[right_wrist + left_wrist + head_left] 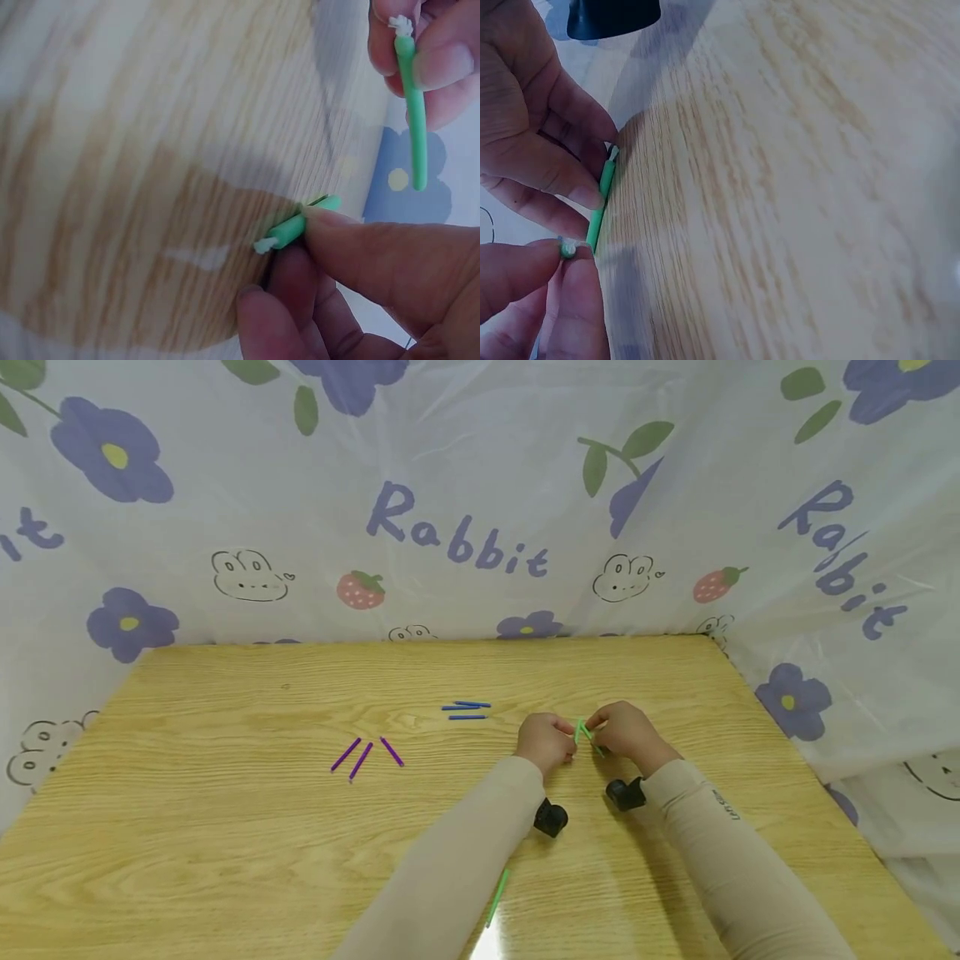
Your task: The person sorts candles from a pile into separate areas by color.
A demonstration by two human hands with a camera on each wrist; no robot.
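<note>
In the head view my left hand (pixel 543 745) is at right of the middle of the table, pinching a thin green candle (pixel 577 732). The right wrist view shows this candle (pixel 415 124) with its white wick by the fingertips. Close beside it, my right hand (pixel 628 731) holds a second green candle between thumb and fingers; this candle (pixel 289 230) lies low against the wood in the right wrist view. The left wrist view has the left-hand candle (pixel 568 248) almost end-on. A third green candle (pixel 498 897) lies near the front, next to my left sleeve.
Three blue candles (pixel 467 717) lie together toward the back of the wooden table (pixel 225 827). Three purple candles (pixel 361 762) lie apart to their left. A printed cloth (pixel 465 468) hangs behind the table and along its sides. Each wrist carries a black camera (pixel 551 818).
</note>
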